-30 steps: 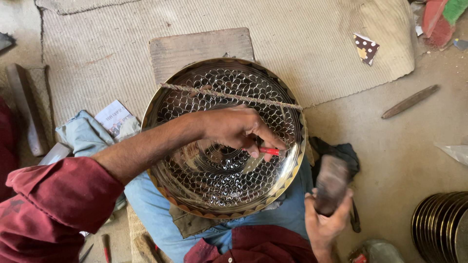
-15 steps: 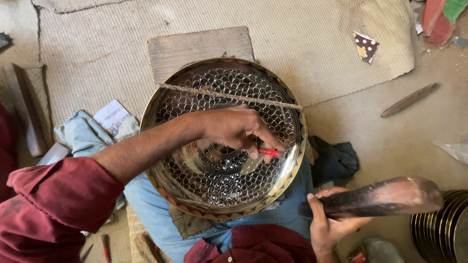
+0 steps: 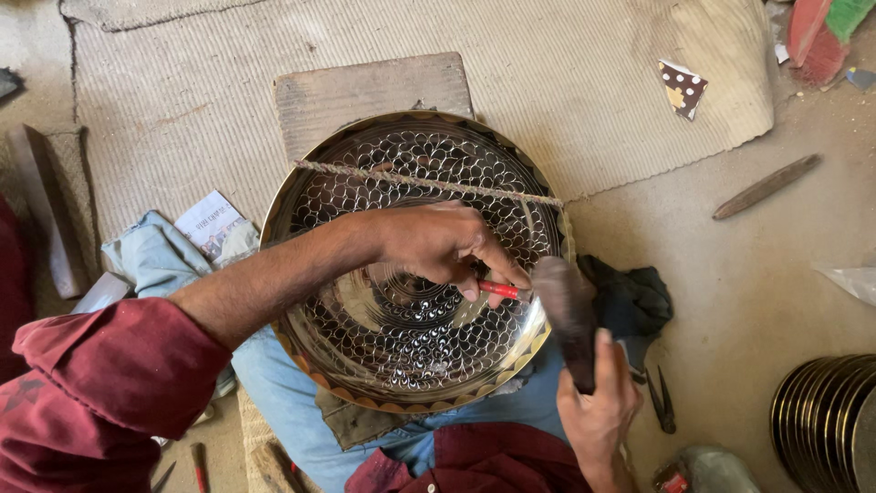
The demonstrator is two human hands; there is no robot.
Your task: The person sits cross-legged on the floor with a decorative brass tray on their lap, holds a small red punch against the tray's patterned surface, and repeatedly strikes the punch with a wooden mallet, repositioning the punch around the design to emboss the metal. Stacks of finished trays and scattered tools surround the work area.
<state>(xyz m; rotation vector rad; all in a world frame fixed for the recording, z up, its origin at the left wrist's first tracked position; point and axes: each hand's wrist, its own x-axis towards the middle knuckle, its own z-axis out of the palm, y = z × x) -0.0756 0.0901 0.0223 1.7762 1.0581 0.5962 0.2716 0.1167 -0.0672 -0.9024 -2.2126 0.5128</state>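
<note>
A large shiny brass plate (image 3: 411, 365) with a scale-like engraved pattern rests on my lap. A rough twine cord (image 3: 429, 183) is stretched across its upper part. My left hand (image 3: 438, 246) reaches over the plate and is shut on a red-handled punch tool (image 3: 502, 290), its tip near the plate's right side. My right hand (image 3: 598, 406) grips a dark wooden mallet (image 3: 566, 315), whose head is blurred right beside the red tool.
A wooden board (image 3: 365, 91) lies under the plate's far edge on a woven mat (image 3: 566, 82). A dark cloth (image 3: 634, 297) sits right of the plate. A stack of metal plates (image 3: 826, 420) stands at lower right. A wooden stick (image 3: 765, 186) and small pliers (image 3: 662, 402) lie on the floor.
My right hand swung the mallet out to the right, then brought it back in beside the red tool. My left hand and the plate stayed put.
</note>
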